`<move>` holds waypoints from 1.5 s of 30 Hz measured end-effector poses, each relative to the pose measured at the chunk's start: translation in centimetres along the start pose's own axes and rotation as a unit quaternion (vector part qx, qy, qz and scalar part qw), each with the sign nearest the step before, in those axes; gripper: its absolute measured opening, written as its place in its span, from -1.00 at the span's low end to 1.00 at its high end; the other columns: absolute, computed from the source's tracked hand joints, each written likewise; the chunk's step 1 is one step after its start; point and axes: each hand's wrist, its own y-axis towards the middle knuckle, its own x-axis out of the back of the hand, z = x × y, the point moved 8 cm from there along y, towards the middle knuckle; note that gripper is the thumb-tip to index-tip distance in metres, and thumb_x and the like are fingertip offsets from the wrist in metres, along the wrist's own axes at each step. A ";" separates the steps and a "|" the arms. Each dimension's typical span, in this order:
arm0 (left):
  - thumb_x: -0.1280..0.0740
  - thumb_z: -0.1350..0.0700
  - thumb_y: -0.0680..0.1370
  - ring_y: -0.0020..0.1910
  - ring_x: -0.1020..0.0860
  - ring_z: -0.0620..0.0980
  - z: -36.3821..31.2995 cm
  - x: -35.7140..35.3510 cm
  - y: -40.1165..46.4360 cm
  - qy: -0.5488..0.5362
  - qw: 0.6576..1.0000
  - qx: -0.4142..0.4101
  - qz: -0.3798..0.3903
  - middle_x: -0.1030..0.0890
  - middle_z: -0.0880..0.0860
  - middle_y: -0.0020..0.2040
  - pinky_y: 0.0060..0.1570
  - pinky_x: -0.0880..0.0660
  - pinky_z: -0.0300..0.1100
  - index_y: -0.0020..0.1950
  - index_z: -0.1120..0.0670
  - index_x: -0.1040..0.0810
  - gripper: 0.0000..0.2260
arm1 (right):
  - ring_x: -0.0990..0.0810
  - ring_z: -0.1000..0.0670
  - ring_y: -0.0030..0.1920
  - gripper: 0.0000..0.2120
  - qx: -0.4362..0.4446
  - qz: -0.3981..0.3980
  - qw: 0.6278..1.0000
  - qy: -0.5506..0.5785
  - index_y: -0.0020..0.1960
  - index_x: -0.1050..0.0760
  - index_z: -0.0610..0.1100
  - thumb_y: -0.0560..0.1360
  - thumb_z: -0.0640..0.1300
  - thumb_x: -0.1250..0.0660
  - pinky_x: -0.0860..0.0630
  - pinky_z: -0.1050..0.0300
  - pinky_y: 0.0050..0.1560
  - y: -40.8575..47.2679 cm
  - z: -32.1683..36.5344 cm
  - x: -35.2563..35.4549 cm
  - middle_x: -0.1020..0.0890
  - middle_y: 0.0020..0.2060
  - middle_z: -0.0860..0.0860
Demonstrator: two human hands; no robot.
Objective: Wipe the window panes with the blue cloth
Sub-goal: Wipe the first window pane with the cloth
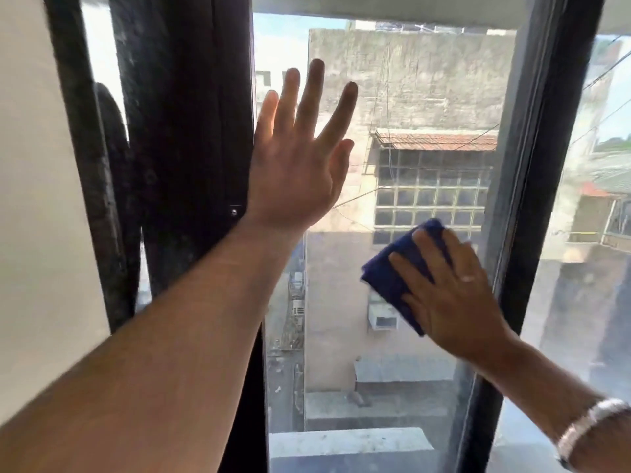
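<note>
My right hand pressed the blue cloth flat against the middle window pane, at about four o'clock in the view. The fingers lay spread and nearly straight over the folded cloth, pinning it to the glass under the palm rather than curling around it; the cloth stuck out past the fingertips toward ten o'clock. A silver wristwatch sat on that wrist at five o'clock.

My left hand was raised open at about eleven o'clock from the cloth, fingers fanned wide and pointing toward twelve, holding nothing. Its palm faced the same pane, just beside the dark window frame post at nine o'clock; whether the palm actually touched the glass I could not tell. The bare forearm ran down to seven o'clock.

A second dark frame bar rose at three o'clock, just beside my right hand, with another pane beyond it. Through the hazy glass stood a weathered concrete building with a tiled awning over a gridded window, and a wall-mounted air conditioner showed below the cloth at six o'clock.
</note>
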 end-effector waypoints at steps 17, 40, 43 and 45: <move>-0.05 -0.07 0.73 0.61 -0.15 0.27 0.0 0.1 0.2 0.023 1.000 -0.014 -0.009 -0.19 0.24 0.62 0.57 -0.08 0.20 0.63 -0.01 -0.21 -0.54 | -0.23 -0.35 0.47 -0.57 -0.147 -0.143 0.977 0.051 0.49 -0.34 0.03 0.64 0.06 -0.18 -0.26 -0.30 0.43 5.7 -2.0 2.0 -0.33 0.48 -0.18; -0.02 -0.21 0.72 0.59 -0.19 0.28 1.4 0.8 2.0 0.019 0.993 -0.116 -0.012 -0.21 0.28 0.60 0.56 -0.14 0.21 0.61 -0.06 -0.25 -0.51 | -0.27 -0.30 0.46 -0.54 0.009 -0.072 0.997 0.039 0.47 -0.36 0.03 0.60 0.07 -0.26 -0.13 -0.21 0.48 4.4 5.1 1.1 -0.33 0.50 -0.12; -0.02 -0.21 0.71 0.59 -0.19 0.27 1.4 0.8 2.1 0.020 0.994 -0.106 -0.016 -0.22 0.27 0.60 0.56 -0.12 0.17 0.61 -0.07 -0.25 -0.51 | -0.18 -0.37 0.48 -0.54 -0.122 -0.114 0.985 0.039 0.51 -0.31 -0.03 0.63 0.03 -0.17 -0.11 -0.30 0.48 7.6 1.5 1.7 -0.28 0.51 -0.21; 0.00 -0.21 0.71 0.60 -0.19 0.26 1.4 0.8 2.0 0.025 0.994 -0.107 -0.013 -0.21 0.27 0.60 0.56 -0.12 0.17 0.61 -0.07 -0.24 -0.51 | -0.13 -0.41 0.49 -0.46 -0.180 -0.107 0.977 0.045 0.54 -0.22 -0.02 0.59 0.01 -0.20 -0.06 -0.33 0.50 9.6 3.7 1.6 -0.23 0.53 -0.22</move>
